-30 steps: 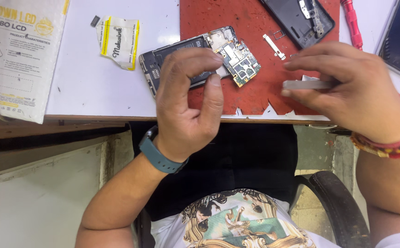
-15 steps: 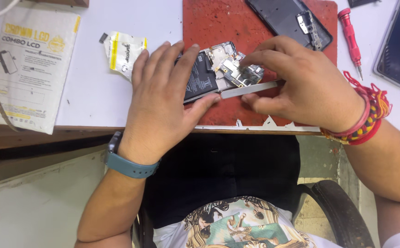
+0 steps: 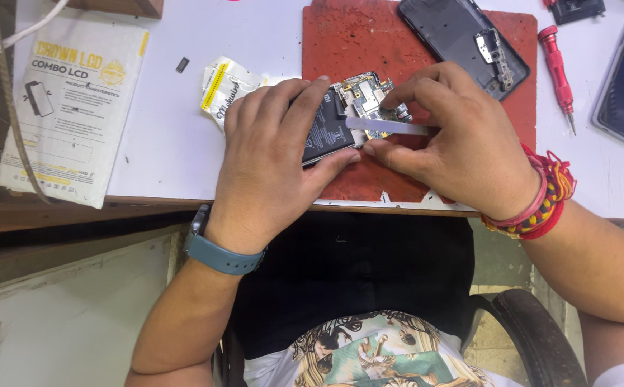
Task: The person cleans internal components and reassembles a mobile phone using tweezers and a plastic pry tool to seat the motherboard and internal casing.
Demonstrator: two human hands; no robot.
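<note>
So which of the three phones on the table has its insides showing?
The opened phone under both hands, on the red mat: bare circuit board visible. The other two are closed dark slabs.

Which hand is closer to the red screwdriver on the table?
Right. The right hand works on the opened phone just beside the red screwdriver; the left hand holds the phone's far side, farther away.

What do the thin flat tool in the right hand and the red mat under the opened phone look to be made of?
Thin flat silver tool: looks like metal, pale with a bright sheen, possibly tweezers. Red rectangular work mat: likely rubber or silicone, matte and scuffed, with a ragged near edge; the look leaves it open.
</note>
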